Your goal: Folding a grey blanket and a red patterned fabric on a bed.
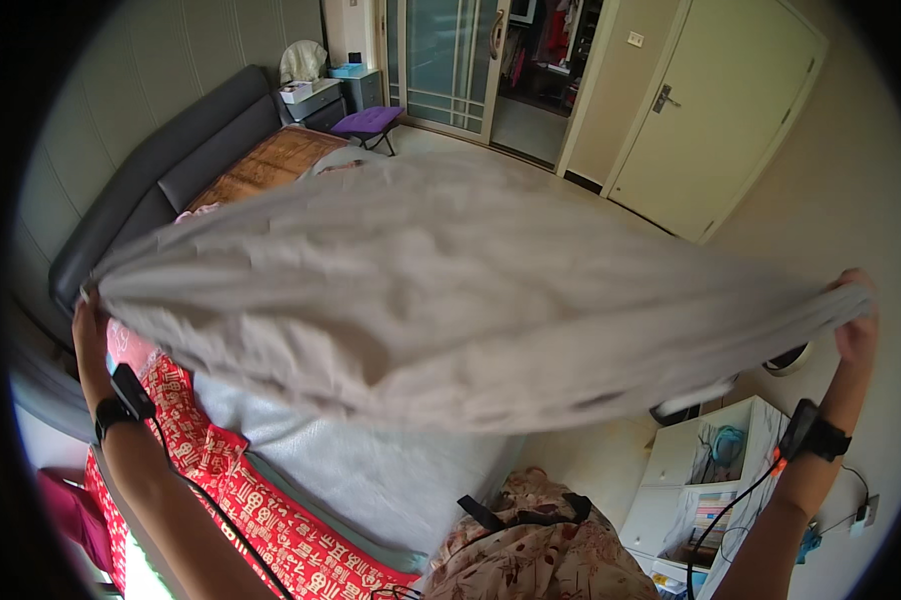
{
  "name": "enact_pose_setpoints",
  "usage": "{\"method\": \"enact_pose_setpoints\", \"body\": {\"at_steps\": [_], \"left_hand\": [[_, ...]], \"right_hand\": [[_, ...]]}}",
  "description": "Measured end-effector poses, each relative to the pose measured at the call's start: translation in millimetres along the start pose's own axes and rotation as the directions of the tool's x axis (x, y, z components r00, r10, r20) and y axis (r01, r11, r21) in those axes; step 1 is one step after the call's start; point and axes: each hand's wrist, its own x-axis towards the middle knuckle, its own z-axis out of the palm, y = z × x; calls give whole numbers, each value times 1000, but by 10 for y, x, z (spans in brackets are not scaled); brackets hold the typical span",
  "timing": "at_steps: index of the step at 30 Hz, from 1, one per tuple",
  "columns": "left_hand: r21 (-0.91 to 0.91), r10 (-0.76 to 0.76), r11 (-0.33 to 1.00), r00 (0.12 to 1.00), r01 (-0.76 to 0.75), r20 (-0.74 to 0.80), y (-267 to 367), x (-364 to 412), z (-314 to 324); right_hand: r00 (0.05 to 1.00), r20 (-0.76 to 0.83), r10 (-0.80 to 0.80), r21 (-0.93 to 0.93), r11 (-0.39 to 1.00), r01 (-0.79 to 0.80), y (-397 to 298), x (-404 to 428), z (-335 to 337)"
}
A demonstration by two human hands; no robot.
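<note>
A large grey-beige cloth sheet point(450, 285) is stretched wide in the air, blurred by motion, hiding much of the bed beneath. At its left end, my left hand point(87, 319) grips a gathered corner near the dark headboard. On the far right, my right hand point(855, 330) is closed around the opposite end, raised off the bed. Below the sheet shows the bed's pale grey surface point(360, 450). A red patterned cloth point(285, 517) lies along the bed's near side, with a pink item point(129, 345) close to my left wrist.
The dark padded headboard point(173, 157) lines the left wall; a brown mat point(270, 165) lies beside it. A purple-cushioned stool point(368, 120) and nightstand point(312, 101) stand beyond. At right are a white shelf cabinet point(660, 457) and a closed door point(713, 112). Cables hang from both wrist devices.
</note>
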Motion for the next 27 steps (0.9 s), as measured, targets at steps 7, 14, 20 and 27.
{"method": "enact_pose_setpoints", "body": {"at_steps": [7,14,20,27], "left_hand": [[70,-210,972,960,226,-186,-813,-1181,-709],[354,-200,795,763,493,-615,-1909,-2167,-1091],[508,-424,729,885,459,-191,-2139,-3507,40],[244,-679,710,551,661,484,-1543,-4601,2237]], "right_hand": [[536,770,346,-280,938,-204,537,420,1613],[51,949,310,-267,883,-386,1831,35,3659],[-159,928,336,-372,857,-357,2518,-446,4637],[102,877,470,-333,747,-575,2790,-434,5112]]}}
